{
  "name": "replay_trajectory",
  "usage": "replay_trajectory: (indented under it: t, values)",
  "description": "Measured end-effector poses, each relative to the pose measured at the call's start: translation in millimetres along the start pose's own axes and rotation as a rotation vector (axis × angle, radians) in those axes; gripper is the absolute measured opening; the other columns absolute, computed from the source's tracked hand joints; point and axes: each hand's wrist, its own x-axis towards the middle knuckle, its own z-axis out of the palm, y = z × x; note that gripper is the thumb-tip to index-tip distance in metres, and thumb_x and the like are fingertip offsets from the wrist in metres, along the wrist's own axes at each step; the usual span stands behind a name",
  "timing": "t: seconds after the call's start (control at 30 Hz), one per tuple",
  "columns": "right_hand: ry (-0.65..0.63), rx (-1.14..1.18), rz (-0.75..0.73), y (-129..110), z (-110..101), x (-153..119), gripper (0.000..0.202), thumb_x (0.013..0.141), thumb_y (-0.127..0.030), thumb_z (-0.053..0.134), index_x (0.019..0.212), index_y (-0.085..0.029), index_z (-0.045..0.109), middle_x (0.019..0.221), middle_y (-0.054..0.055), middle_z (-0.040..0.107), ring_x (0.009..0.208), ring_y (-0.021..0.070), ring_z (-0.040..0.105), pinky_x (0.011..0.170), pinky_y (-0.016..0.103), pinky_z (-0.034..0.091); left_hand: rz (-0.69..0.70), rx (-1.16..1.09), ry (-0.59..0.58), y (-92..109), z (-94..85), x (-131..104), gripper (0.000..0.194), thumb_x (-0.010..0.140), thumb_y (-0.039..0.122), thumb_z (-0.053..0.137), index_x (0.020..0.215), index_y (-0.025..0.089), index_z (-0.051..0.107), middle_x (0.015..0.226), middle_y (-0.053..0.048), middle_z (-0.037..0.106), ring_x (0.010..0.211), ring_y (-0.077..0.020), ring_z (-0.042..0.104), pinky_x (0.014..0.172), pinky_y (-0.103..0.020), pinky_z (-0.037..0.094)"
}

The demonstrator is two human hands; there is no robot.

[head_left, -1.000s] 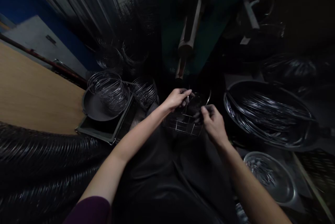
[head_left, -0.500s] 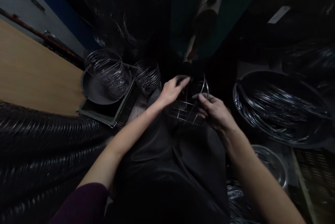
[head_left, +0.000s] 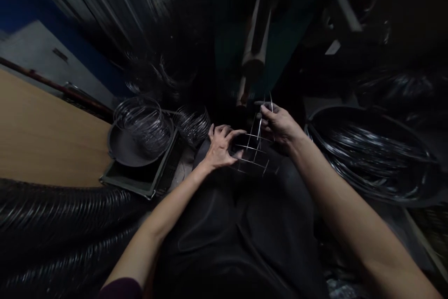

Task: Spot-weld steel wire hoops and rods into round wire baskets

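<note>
My left hand (head_left: 222, 147) is at the left side of a small wire grid (head_left: 254, 148) above my lap. Its thumb and forefinger span the grid's edge, while the other fingers are spread. With thumb and fingers closed, my right hand (head_left: 278, 124) grips a thin bent metal wire (head_left: 259, 126) just above the grid's right part. Darkness hides whether wire and grid are joined. Directly beyond my hands, a rod-like machine part (head_left: 243, 91) points down from a thicker cylinder (head_left: 254, 56).
On the left, a dark bowl (head_left: 121, 149) with wire rings (head_left: 143, 124) stands on a green crate (head_left: 140, 189). More wire rings (head_left: 192, 124) lie beside it. A large basin (head_left: 425, 149) of shiny wire pieces (head_left: 374, 149) stands on the right. Coiled wire (head_left: 70, 201) fills the lower left.
My left hand has come down from near the machine rod to the grid's left edge. My right hand has risen slightly with the wire. The view has shifted.
</note>
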Motion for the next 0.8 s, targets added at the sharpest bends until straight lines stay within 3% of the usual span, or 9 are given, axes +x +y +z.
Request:
replay_trajectory:
  t: [0.2,0.4,0.6,0.8]
  values:
    - [0.137,-0.131,-0.165,-16.5,22.3,31.4,0.039,0.069,-0.048,0.07,0.083,-0.018,0.051,0.049,-0.006,0.048,0.034,0.0049,0.035,0.031,0.017,0.025,0.076,-0.161,0.134,-21.1,-2.0,27.9,0.053,0.067,0.032,0.06,0.116,0.017,0.046,0.105,-0.01,0.055,0.099,-0.0233,0.053,0.089,-0.04,0.043]
    - [0.109,-0.153,-0.183,-19.5,26.0,51.5,0.036,0.071,-0.047,0.067,0.08,-0.02,0.045,0.042,-0.009,0.04,0.032,0.0054,0.031,0.029,0.016,0.02,0.108,-0.147,0.229,-38.7,-0.9,44.5,0.055,0.064,0.032,0.063,0.112,0.019,0.04,0.103,-0.01,0.054,0.097,-0.0241,0.054,0.087,-0.043,0.046]
    - [0.107,-0.247,-0.209,-17.4,26.4,65.7,0.033,0.075,-0.046,0.064,0.08,-0.021,0.043,0.045,-0.008,0.042,0.033,0.0057,0.032,0.031,0.018,0.023,0.183,-0.216,0.296,-52.2,3.5,54.4,0.055,0.065,0.029,0.064,0.11,0.02,0.035,0.099,-0.008,0.052,0.092,-0.0225,0.054,0.086,-0.044,0.045]
    - [0.108,-0.257,-0.221,-7.3,23.3,79.9,0.039,0.069,-0.051,0.064,0.084,-0.02,0.046,0.048,-0.006,0.045,0.036,0.0079,0.038,0.033,0.02,0.028,0.197,-0.256,0.332,-63.1,10.5,58.1,0.059,0.064,0.027,0.067,0.113,0.022,0.034,0.101,-0.007,0.049,0.091,-0.0217,0.054,0.084,-0.043,0.047]
